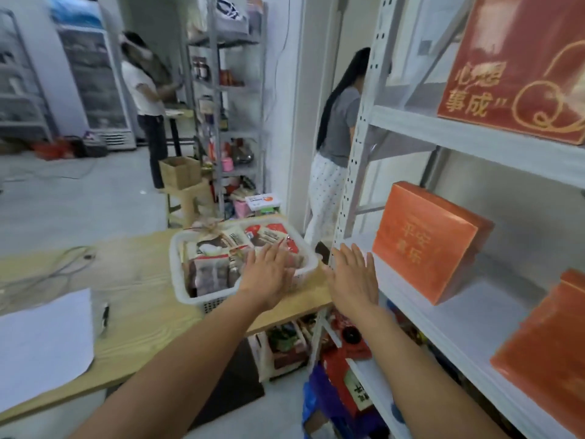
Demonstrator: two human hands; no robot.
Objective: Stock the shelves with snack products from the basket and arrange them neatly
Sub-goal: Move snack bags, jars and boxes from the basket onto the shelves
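So the biggest thing here is the white metal shelving unit (459, 318) on the right. Its middle board is mostly bare apart from 2 flat orange cardboard boxes (424, 245) standing on edge at an angle. Next to it is the long pale wooden table (136, 280), and parked right at its far corner, close to the shelf post, is the white plastic slotted basket (174, 264). It's full of dark and red snack packets (210, 274), so nothing has reached the shelf yet.

Both hands are flat, fingers straight and spread, holding nothing. The left hand (269, 274) hovers over the basket's near right corner; hard to say if it's actually touching the packets. The right hand (351, 280) sits between the basket and the shelf's front edge.

What could go sideways:
- The basket is so near the table corner that a careless tug could tip it off.
- Glossy packets grabbed in a bunch will probably slide out.
- Those propped boxes look easy to bump over while reaching in.
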